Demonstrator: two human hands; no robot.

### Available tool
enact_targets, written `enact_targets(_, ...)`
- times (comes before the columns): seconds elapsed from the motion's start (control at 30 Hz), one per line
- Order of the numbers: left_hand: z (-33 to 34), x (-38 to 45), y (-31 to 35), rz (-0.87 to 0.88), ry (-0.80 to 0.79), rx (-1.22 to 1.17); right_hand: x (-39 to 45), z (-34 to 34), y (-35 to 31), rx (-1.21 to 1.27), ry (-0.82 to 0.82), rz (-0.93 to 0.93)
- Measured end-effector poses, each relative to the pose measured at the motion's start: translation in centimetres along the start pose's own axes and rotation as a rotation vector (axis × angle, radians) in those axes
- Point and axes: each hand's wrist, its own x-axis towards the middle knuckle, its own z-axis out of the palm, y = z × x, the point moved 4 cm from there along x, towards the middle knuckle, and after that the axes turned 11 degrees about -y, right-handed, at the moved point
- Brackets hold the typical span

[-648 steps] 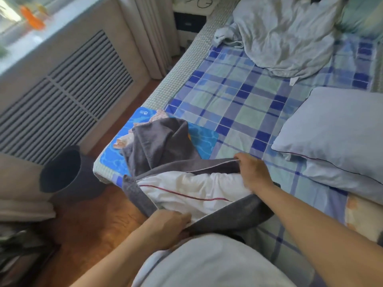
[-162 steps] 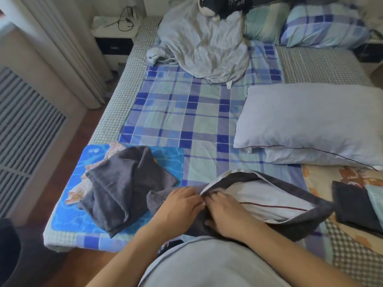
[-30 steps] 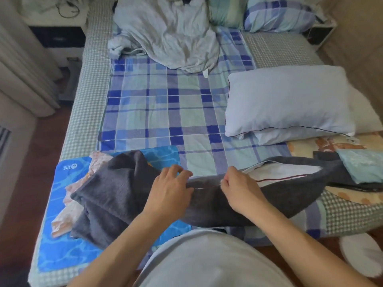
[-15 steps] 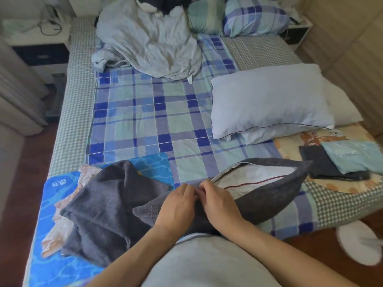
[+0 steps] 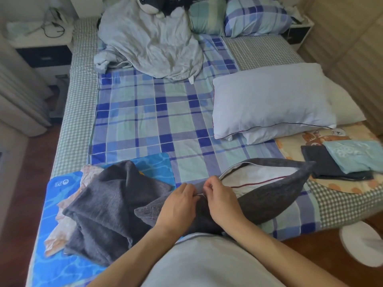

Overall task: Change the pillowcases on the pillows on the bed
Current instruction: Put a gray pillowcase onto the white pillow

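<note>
A white pillow with red piping (image 5: 255,176) lies at the near edge of the bed, most of it inside a dark grey pillowcase (image 5: 275,198) whose opening gapes along the top. My left hand (image 5: 178,203) and my right hand (image 5: 220,196) meet at the left end of that opening, both pinching the grey fabric at its white-edged seam. A second grey pillowcase (image 5: 107,206) lies crumpled to the left. Two bare white pillows (image 5: 271,100) are stacked on the right of the bed.
The bed has a blue plaid sheet (image 5: 149,121). A blue mat (image 5: 62,264) lies under the crumpled cloth. Folded dark and teal cloths (image 5: 344,160) sit at the right. A grey duvet (image 5: 149,40) and plaid pillows (image 5: 255,15) lie at the head. A white slipper (image 5: 362,241) is on the floor.
A second ago my hands were apart along the opening; since half a second ago they stay together at its left end. The view has tilted slightly.
</note>
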Motion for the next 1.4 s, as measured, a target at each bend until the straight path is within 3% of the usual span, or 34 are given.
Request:
enact_targets(0.2,-0.5,-0.4,0.4,0.016,-0.017,0.008,0.4,0.3,0.1,0.113,-0.131,-0.004)
enact_targets(0.43,-0.3,-0.1,-0.1,-0.031,-0.016,-0.031,0.1,0.7,0.7,0.262,-0.048,0.068)
enact_targets(0.53,-0.5,-0.2,0.1,-0.035,-0.015,-0.016,-0.1,0.6,-0.1,0.043,-0.018,-0.008)
enact_targets(0.67,-0.7,-0.3,0.8,-0.026,-0.023,0.005,-0.7,0.3,-1.7,-0.444,0.057,-0.176)
enact_targets(0.73,-0.9,-0.3,0.5,-0.067,-0.023,-0.007,-0.8,0.8,-2.1,-0.542,0.048,-0.184)
enact_targets(0.97,-1.0,-0.9,-0.3,-0.095,-0.009,-0.079,-1.0,0.7,-1.5,-0.064,0.018,-0.107)
enact_targets(1.17,-0.9,-1.1,-0.6,-0.084,-0.031,-0.083,-0.9,1.1,-1.5,-0.135,-0.028,-0.044)
enact_targets(1.4,-1.1,-0.7,-0.4,-0.062,-0.073,-0.026,-1.1,-1.8,1.1,-0.19,0.194,0.178)
